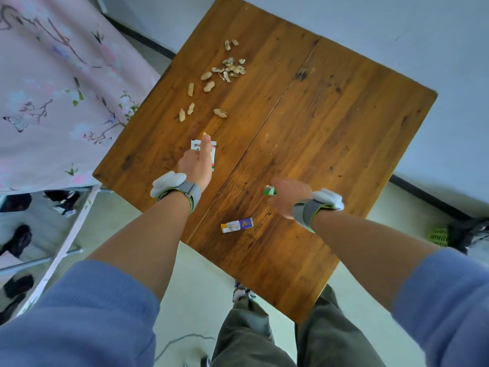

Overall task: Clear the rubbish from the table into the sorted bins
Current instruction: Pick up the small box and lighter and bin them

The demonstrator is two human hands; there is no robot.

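Observation:
On the wooden table [330, 123], my left hand [197, 165] lies over a small white packet [213, 156] with red and green print. One finger stretches straight along it and the other fingers are hidden. My right hand [288, 197] hovers above the table's near part and pinches a small green and white object [270, 191]. A purple and white little box [237, 225] lies flat near the front edge between my arms. Whole peanuts [190, 89] and a heap of broken shells [230, 69] are scattered over the far left part of the table.
A rack draped in pink floral cloth [58, 88] stands close to the table's left side, with dark shoes [18, 239] beneath it. A green basket [438, 236] sits on the floor at the right. Grey walls rise behind the table.

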